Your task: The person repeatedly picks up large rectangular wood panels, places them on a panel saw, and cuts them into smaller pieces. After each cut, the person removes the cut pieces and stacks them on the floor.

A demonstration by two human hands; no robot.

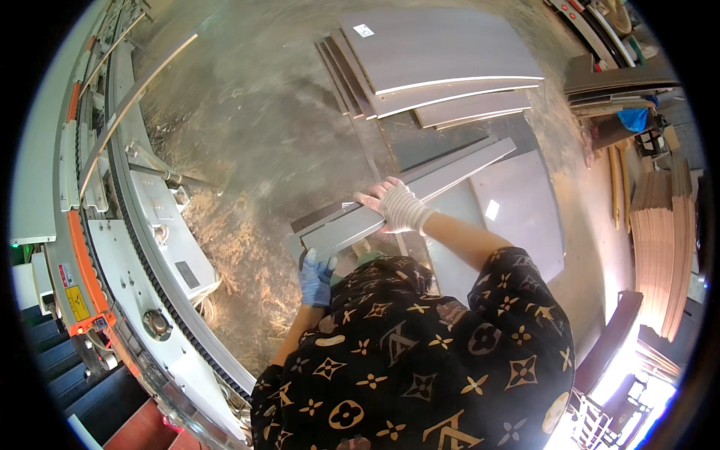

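Long narrow grey board strips [450,175] lie stacked at a slant in front of me, their far ends up to the right. My left hand [316,279], in a blue glove, grips the near left end of the top strip. Across the middle of the same strip lies my right hand [401,206], its fingers bent over the board's edges. It wears a white striped glove that leaves the fingertips bare. The undersides of the strips and part of the left fingers are hidden.
Wide grey panels [450,49] are stacked on the floor ahead, and another pale panel [521,202] lies to the right. A long machine with an orange rail [86,262] runs along the left. Sawdust [232,255] covers the floor beside it. Stacked brown sheets [652,247] stand far right.
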